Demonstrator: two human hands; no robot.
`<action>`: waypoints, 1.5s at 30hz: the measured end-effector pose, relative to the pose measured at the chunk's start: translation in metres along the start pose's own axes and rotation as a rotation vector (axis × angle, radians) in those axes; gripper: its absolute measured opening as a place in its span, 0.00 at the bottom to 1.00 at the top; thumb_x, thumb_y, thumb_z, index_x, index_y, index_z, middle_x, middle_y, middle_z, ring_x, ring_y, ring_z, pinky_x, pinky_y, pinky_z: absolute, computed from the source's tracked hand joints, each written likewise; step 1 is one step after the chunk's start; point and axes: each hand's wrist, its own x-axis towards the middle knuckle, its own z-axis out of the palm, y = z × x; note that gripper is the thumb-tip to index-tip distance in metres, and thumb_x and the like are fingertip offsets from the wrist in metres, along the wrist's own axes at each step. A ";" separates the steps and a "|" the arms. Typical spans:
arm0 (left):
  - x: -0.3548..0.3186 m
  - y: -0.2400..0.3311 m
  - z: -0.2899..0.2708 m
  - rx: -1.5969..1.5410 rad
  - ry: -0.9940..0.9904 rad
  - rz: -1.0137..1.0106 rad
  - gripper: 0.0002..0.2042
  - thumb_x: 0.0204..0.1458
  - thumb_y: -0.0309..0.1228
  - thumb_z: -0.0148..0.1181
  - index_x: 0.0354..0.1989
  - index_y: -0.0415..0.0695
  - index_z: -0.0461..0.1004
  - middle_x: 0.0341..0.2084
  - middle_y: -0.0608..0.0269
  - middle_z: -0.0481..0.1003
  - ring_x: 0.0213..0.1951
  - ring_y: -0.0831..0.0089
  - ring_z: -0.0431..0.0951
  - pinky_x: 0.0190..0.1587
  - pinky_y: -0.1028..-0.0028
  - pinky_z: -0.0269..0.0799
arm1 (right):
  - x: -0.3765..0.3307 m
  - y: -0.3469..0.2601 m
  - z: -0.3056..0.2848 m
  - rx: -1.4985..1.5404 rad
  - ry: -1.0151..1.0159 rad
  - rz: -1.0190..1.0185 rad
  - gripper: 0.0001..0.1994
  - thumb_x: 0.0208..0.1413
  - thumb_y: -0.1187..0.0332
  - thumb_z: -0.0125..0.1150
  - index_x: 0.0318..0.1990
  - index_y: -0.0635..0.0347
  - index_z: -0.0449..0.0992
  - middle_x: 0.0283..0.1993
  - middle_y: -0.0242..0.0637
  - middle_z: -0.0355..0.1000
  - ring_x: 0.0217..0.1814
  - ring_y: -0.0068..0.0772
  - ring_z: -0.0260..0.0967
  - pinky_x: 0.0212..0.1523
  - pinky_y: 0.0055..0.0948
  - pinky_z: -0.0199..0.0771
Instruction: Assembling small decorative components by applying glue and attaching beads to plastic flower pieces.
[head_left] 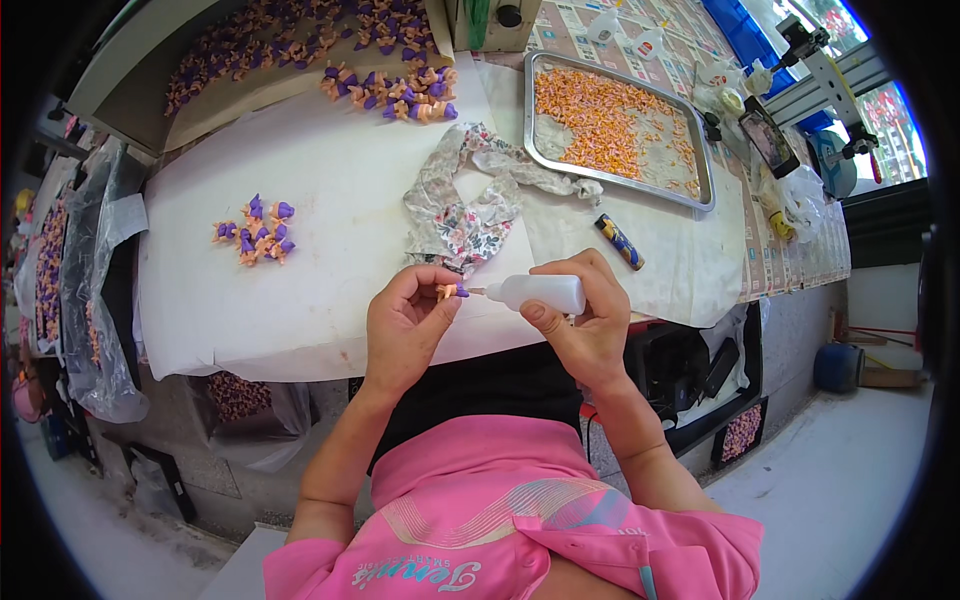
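Small orange piece (447, 291) pinched in left hand (403, 325) — right hand (585, 320) holding glue bottle (537, 293), nozzle touching it

I see a white plastic squeeze bottle (540, 293); beyond it a floral-patterned crumpled cloth (462, 215), a silver metal tray (703, 195) of orange pieces, and purple-and-orange small pieces (258, 231) to its left.

A small dark-framed phone screen (767, 138) stands propped at the table's far right, beyond the metal tray (700, 150).

Both hands raised together, left hand (405, 325) pinching, right hand (585, 320) apparently gripping.
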 end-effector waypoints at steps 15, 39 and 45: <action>-0.003 -0.001 0.001 0.009 -0.014 0.011 0.09 0.54 0.17 0.59 0.44 0.35 0.72 0.35 0.66 0.73 0.37 0.82 0.73 0.42 0.82 0.70 | -0.004 0.000 -0.004 0.003 0.009 0.018 0.17 0.46 0.62 0.74 0.39 0.65 0.78 0.34 0.32 0.67 0.34 0.23 0.65 0.33 0.20 0.63; -0.008 0.018 0.106 0.089 0.115 -0.011 0.10 0.51 0.17 0.58 0.42 0.38 0.71 0.36 0.64 0.74 0.37 0.80 0.73 0.42 0.81 0.69 | 0.038 0.046 -0.087 -0.156 -0.033 -0.064 0.13 0.51 0.69 0.65 0.43 0.61 0.74 0.41 0.43 0.73 0.45 0.44 0.69 0.45 0.37 0.69; -0.010 0.026 0.130 0.057 0.100 -0.008 0.10 0.51 0.17 0.58 0.42 0.38 0.71 0.35 0.65 0.74 0.35 0.82 0.72 0.40 0.82 0.69 | 0.068 0.051 -0.175 -0.394 0.144 -0.177 0.14 0.52 0.70 0.63 0.46 0.62 0.73 0.46 0.46 0.72 0.50 0.49 0.66 0.52 0.41 0.66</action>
